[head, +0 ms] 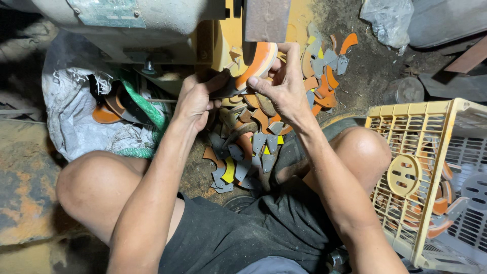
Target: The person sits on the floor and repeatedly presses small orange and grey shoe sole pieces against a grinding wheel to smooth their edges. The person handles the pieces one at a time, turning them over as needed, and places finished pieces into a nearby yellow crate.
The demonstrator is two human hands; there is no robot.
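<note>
Head view: a person squats on a dirt floor point(375, 66) in front of a bench grinder point(152, 25), knees wide, both hands raised to its wheel. The right hand point(284, 83) pinches the orange curved blade point(258, 61) between thumb and fingers and holds its edge against the wheel point(248, 50), under the rusty guard point(266, 19). The left hand point(195, 99) is closed on the blade's dark grey tang end, steadying it from the other side.

How far along, as a judgement: one blade is at the wheel. A loose pile of blades point(253, 147), grey, orange and a few yellow, lies on the floor between the knees and runs up to the grinder's base. More blades sit in the white sack point(76, 111) at the left and in the yellow crate point(431, 177) at the right edge. Which heap is ground and which is waiting I cannot tell; nothing marks them apart. The crate looks only thinly filled, so much of the lot seems still outside it.

Hard to make out: the contact between blade and wheel is hidden by the right hand's fingers and the guard. Whether the wheel turns cannot be told. The grinder's top and the crate's right side are cut off. The sack's inside is dark.
</note>
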